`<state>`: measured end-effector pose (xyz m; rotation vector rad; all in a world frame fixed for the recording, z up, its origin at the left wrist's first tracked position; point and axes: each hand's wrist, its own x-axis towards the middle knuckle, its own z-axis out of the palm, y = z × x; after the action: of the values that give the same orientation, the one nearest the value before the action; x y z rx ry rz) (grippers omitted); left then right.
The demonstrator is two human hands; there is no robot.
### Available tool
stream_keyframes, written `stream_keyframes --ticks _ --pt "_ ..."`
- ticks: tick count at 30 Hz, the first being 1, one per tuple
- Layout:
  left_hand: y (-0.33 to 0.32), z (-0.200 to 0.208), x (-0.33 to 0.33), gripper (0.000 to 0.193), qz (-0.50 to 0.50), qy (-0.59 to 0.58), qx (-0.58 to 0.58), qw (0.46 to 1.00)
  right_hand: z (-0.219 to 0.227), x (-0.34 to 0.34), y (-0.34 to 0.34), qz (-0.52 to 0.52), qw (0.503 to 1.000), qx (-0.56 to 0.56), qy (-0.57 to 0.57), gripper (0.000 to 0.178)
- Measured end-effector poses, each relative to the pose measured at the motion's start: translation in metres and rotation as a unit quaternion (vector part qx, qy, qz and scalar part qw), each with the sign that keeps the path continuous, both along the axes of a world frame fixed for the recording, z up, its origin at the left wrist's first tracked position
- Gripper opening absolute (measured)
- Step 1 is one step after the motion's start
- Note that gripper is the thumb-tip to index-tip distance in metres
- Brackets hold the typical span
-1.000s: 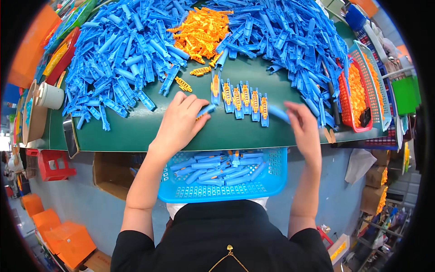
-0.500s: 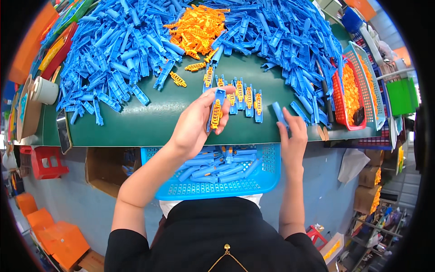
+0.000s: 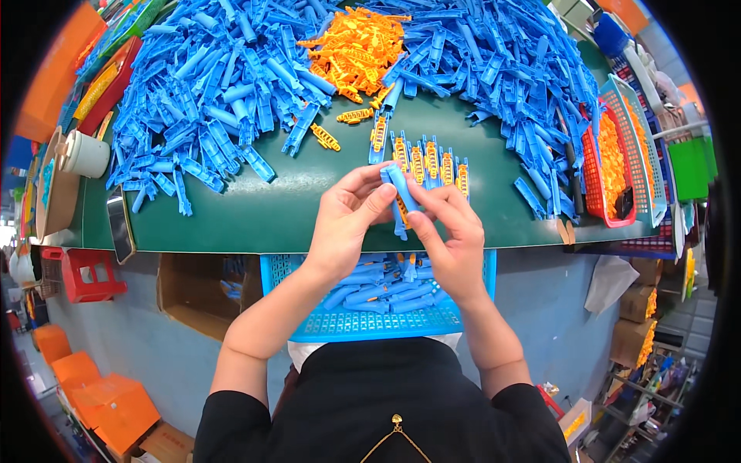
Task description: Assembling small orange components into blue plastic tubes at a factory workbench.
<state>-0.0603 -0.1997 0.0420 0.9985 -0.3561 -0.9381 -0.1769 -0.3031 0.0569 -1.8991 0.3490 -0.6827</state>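
Observation:
My left hand (image 3: 346, 220) is closed round a blue plastic half-shell (image 3: 400, 229) with an orange toothed insert in it. A second blue half-shell (image 3: 400, 187), its smooth back up, is pinched in my right hand (image 3: 454, 235). It lies over the filled one at a slight tilt, and my fingers partly hide where the two meet. Just beyond my hands, several blue half-shells with orange inserts (image 3: 432, 163) stand in a row on the green table (image 3: 255, 220). Loose orange inserts (image 3: 326, 138) lie to the left of that row.
Heaps of blue half-shells (image 3: 224, 85) surround an orange insert pile (image 3: 355, 54) at the back. Below the table edge, a blue basket (image 3: 378, 333) holds closed blue pieces. A red basket (image 3: 593, 174) with orange parts stands right; a phone (image 3: 120, 220) lies left.
My right hand has brought a blue half-shell from the table on the right over to the filled one in my left hand. The two pieces now overlap.

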Motion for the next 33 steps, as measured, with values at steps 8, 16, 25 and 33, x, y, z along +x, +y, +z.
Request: stream_keyframes --ticks 8,16,25,33 --pt "0.005 -0.002 0.004 0.036 0.005 0.025 -0.011 1.000 -0.004 0.004 0.004 0.021 0.995 0.092 -0.021 0.034" --pt "0.006 -0.007 0.005 0.035 0.018 0.018 -0.018 1.000 -0.006 0.007 0.005 0.025 0.993 0.114 -0.005 0.033" --pt "0.007 0.001 0.009 0.034 0.003 0.048 -0.013 0.999 0.000 0.008 0.000 0.055 0.997 0.042 0.040 0.033" --pt "0.008 -0.007 0.009 0.025 0.011 0.140 -0.115 0.983 -0.002 0.013 0.017 -0.063 0.996 -0.060 -0.032 0.031"
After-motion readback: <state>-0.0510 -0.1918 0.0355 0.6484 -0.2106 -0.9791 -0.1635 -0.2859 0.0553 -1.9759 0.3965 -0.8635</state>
